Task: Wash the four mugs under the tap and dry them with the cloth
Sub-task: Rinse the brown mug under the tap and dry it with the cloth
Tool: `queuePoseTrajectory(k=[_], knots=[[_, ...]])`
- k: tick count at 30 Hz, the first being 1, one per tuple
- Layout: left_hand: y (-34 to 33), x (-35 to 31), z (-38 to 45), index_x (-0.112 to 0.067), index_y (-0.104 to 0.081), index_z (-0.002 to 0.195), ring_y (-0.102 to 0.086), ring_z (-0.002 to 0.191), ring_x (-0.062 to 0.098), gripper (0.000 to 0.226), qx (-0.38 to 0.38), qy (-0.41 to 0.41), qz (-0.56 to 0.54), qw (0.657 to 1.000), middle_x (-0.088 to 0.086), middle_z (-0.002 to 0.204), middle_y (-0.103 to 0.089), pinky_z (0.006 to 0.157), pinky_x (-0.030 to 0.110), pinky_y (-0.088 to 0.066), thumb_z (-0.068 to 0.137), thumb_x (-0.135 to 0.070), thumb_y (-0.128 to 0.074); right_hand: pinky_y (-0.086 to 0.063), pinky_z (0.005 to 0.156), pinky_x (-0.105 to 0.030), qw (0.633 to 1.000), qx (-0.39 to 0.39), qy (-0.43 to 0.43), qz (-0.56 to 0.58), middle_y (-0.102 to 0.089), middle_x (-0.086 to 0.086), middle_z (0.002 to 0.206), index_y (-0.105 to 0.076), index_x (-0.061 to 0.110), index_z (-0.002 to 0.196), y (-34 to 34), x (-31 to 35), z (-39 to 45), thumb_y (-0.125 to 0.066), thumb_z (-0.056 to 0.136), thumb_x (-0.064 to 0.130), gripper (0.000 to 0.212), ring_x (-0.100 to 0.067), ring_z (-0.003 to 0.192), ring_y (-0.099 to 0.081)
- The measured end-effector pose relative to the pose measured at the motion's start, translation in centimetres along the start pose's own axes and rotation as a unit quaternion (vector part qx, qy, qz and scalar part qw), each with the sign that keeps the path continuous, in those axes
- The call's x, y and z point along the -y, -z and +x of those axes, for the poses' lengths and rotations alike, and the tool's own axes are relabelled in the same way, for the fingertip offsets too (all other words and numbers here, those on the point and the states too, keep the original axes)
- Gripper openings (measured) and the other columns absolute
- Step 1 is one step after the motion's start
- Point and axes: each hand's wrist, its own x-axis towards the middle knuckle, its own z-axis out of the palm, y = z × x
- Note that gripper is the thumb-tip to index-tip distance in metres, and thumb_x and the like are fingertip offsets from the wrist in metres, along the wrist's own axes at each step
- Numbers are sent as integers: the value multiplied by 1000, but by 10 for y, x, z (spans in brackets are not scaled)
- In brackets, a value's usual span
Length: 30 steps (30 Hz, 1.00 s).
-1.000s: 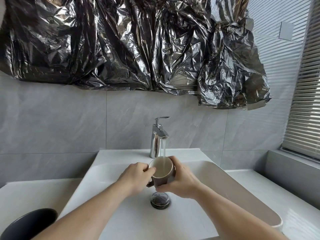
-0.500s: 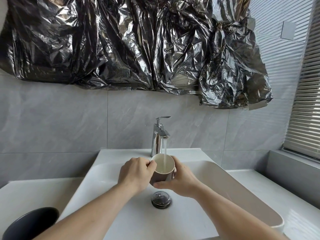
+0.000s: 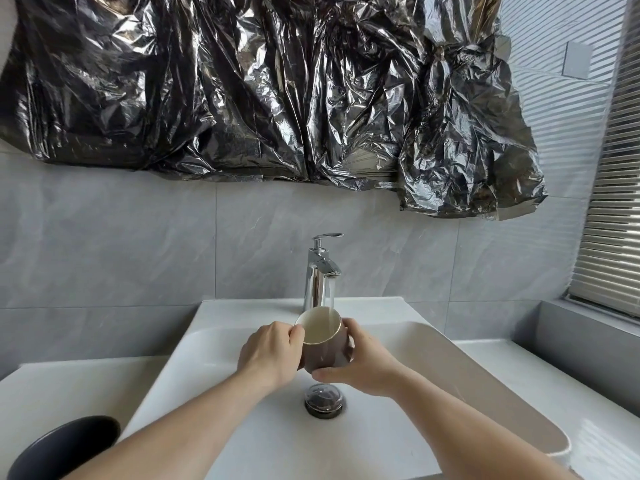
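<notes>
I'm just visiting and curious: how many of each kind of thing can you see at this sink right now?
Mugs: 1, a brown mug held by the left hand and right hand
Taps: 1, a chrome tap, running
Basins: 1, a white basin
Drain plugs: 1, a drain plug
Dark round objects: 1
Total: 5

You are looking at a bright, evenly lit scene. Daylight comes in from the blinds [image 3: 613,202] on the right and lays fine stripes across the right wall. The crumpled foil sheet [image 3: 263,88] throws hard glints among dark folds. The tap [image 3: 320,271] shows sharp highlights. Shadows in the basin [image 3: 467,372] are soft. Straight lines bow toward the picture's edges. Focus stays crisp throughout, without motion blur.
</notes>
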Motion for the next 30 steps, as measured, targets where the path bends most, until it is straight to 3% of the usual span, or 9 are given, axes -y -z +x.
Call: queuePoseTrajectory(k=[2, 6, 8, 11, 17, 20, 23, 26, 30], knots=[[0, 0, -1, -14, -38, 60, -47, 74, 33, 51, 13, -6, 1, 1000, 1, 63, -50, 65, 37, -37, 105, -37, -36, -51, 88, -17, 1000, 1, 7, -22, -63, 21, 119, -46, 34, 133, -1, 0, 0, -97, 59, 33, 89, 2, 110, -62], [5, -2, -6, -18, -35, 59, -44, 76, 33, 52, 42, -16, -13, 999, 10, 76, -61, 65, 36, -33, 108, -36, -36, -54, 96, -32, 997, -24, 29, -65, -64, 18, 121, -47, 36, 130, 0, 0, 2, -93, 46, 45, 96, -6, 111, -63], [6, -2, -6, -19, -38, 58, -55, 88, 42, 55, 54, -12, -20, 998, 2, 84, -67, 67, 35, -35, 108, -40, -36, -56, 92, -33, 996, -41, 29, -78, -64, 18, 119, -47, 39, 126, 2, 2, 2, -91, 44, 46, 93, -6, 108, -64], [5, 2, -1, -21, -50, 70, -68, 96, 35, 51, 67, 1, -32, 997, -3, 70, -63, 73, 36, -44, 107, -53, -35, -57, 88, -34, 995, -58, 24, -78, -62, 17, 116, -49, 38, 122, 4, 4, 2, -90, 43, 44, 89, -8, 104, -64], [5, 7, 5, -31, -51, 110, -61, 111, 20, 20, 22, -26, -43, 998, -15, 120, -59, 96, 37, -48, 101, -48, -47, -56, 86, -34, 993, -56, 19, -106, -55, 15, 112, -54, 36, 116, 7, 9, 0, -89, 41, 46, 84, -8, 97, -61], [6, 5, 6, -31, -56, 101, -63, 97, 13, 9, 20, -56, -72, 996, -17, 111, -61, 93, 38, -51, 97, -38, -51, -56, 86, -33, 992, -58, 12, -110, -53, 15, 111, -56, 35, 117, 7, 11, -1, -88, 39, 49, 86, -8, 96, -61], [9, 1, 4, -23, -62, 87, -63, 82, 16, 24, 41, -68, -124, 989, -7, 86, -70, 84, 41, -52, 88, -42, -46, -57, 82, -29, 993, -65, 1, -100, -51, 15, 110, -57, 35, 119, 7, 12, -1, -87, 40, 48, 86, -5, 93, -61], [7, 1, 3, -16, -53, 80, -48, 69, 19, 30, 66, -81, -139, 985, 1, 68, -59, 71, 44, -46, 84, -45, -44, -56, 78, -26, 994, -78, -12, -74, -52, 14, 110, -56, 34, 117, 8, 14, -2, -89, 43, 43, 82, -4, 93, -61], [3, 4, 6, -14, -62, 87, -60, 81, 28, 37, 93, -84, -149, 981, 7, 86, -72, 82, 52, -52, 78, -46, -47, -61, 79, -37, 993, -111, -34, -2, -65, 6, 108, -51, 33, 111, 10, 14, -1, -88, 39, 41, 81, -13, 92, -68]])
